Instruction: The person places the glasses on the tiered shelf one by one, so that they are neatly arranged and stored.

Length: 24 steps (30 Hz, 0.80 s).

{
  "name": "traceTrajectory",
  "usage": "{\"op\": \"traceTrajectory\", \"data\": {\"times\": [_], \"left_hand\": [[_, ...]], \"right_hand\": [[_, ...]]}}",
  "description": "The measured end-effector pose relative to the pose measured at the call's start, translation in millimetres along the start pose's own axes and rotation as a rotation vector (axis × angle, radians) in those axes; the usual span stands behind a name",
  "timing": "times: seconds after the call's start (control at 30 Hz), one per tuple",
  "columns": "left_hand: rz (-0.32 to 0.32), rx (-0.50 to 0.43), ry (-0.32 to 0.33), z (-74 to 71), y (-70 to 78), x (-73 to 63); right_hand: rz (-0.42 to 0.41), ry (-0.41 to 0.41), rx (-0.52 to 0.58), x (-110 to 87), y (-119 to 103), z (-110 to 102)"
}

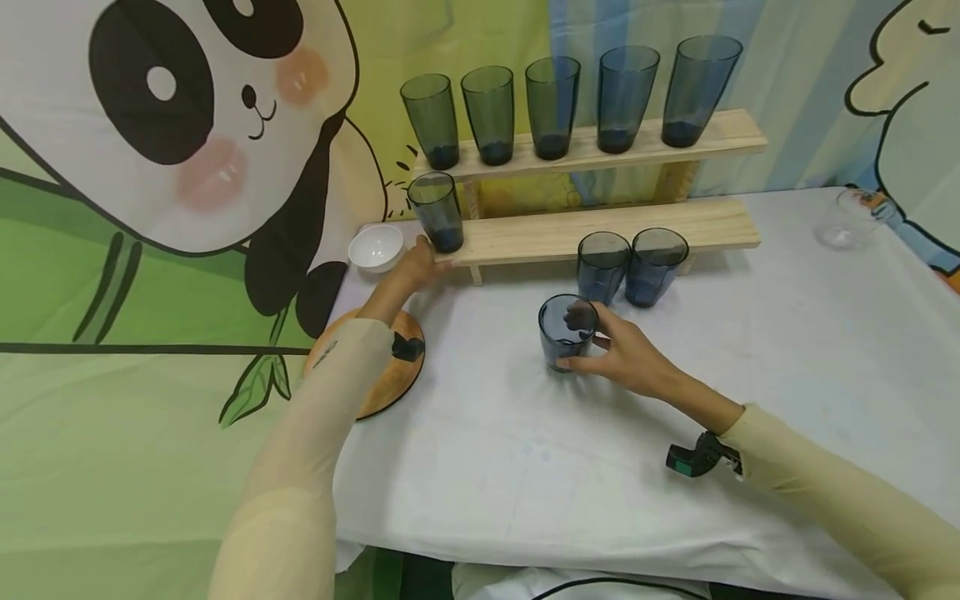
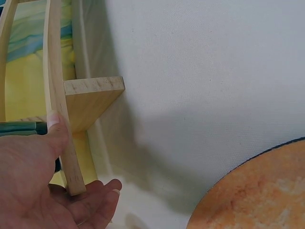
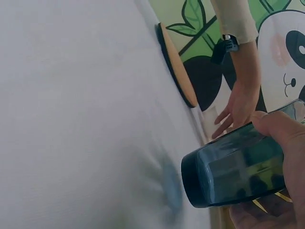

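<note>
My right hand (image 1: 626, 354) grips a blue-tinted drinking glass (image 3: 238, 167) around its side, upright and a little above the white table. My left hand (image 1: 414, 268) holds the left end of the lower board of a wooden shelf (image 2: 71, 157). Its thumb lies on the board's front edge and its fingers are under the end. Just above that hand, one tinted glass (image 1: 437, 215) stands on the lower board. Two more glasses, a left one (image 1: 602, 271) and a right one (image 1: 654, 271), stand side by side on the table beyond my right hand.
Several tinted glasses stand in a row on the upper board (image 1: 738, 133). A white bowl (image 1: 377, 248) sits left of the shelf, and a round wooden board (image 1: 390, 387) lies under my left forearm. A clear glass object (image 1: 847, 221) is at the table's far right.
</note>
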<state>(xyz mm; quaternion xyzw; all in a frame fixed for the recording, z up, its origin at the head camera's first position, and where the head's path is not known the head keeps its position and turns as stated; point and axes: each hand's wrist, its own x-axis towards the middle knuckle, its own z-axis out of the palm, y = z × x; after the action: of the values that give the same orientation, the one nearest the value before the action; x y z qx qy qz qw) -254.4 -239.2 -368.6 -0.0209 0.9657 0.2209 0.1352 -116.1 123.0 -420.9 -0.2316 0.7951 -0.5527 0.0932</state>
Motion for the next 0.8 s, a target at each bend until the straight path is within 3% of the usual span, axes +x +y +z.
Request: {"op": "traceTrajectory", "data": {"times": [0.2, 0.8], "left_hand": [[-0.008, 0.005, -0.005, 1.1, 0.6, -0.4], [-0.012, -0.012, -0.004, 2.2, 0.7, 1.8]], "right_hand": [[-0.048, 0.043, -0.011, 10.1, -14.8, -0.7], [-0.009, 0.131, -0.022, 60.6, -52.4, -1.4]]}}
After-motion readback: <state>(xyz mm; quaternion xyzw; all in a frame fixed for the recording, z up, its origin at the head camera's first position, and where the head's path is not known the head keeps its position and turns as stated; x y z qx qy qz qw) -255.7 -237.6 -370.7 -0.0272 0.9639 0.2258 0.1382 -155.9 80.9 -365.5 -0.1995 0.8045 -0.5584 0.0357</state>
